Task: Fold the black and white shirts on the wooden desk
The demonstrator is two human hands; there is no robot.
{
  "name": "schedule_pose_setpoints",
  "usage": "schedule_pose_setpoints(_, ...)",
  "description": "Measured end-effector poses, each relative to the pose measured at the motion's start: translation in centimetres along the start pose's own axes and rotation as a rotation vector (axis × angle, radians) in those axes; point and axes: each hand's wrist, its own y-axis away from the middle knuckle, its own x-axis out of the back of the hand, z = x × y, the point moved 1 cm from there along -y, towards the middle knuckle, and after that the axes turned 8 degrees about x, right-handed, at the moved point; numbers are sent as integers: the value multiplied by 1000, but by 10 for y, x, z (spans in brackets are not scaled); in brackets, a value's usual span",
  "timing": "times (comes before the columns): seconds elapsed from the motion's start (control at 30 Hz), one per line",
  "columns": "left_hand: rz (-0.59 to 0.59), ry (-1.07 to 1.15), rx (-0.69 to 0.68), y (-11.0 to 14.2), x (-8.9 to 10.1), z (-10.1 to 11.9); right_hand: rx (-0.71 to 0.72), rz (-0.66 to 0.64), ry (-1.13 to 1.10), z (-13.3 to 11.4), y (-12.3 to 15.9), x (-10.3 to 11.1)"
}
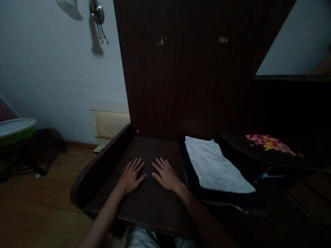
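Observation:
Both of my hands lie palm down on a dark brown wooden desk (152, 203). My left hand (130, 178) has its fingers spread and holds nothing. A short gap to the right of it, my right hand (165, 175) rests flat too, fingers apart and bare. Close beside my right hand and forearm is a stack of folded cloth, with a white folded cloth (217, 165) on top and dark cloth (188, 172) beneath it.
A raised curved side panel (100, 165) bounds the desk at left; a tall dark board (186, 75) stands behind. Farther right, small colourful pieces (270, 143) lie on a dark rounded surface (238, 146). A green tub with a pale lid (18, 131) sits on a low stand at far left.

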Motion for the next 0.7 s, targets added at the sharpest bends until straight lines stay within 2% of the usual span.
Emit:
schedule_pose_setpoints(0.2, 34, 23, -13, 0, -4, -3, -4, -8, -1, -1, 0, 2)
schedule_pose_setpoints(0.7, 28, 4, -14, -1, -2, -2, 0, -7, -2, 1, 0, -2)
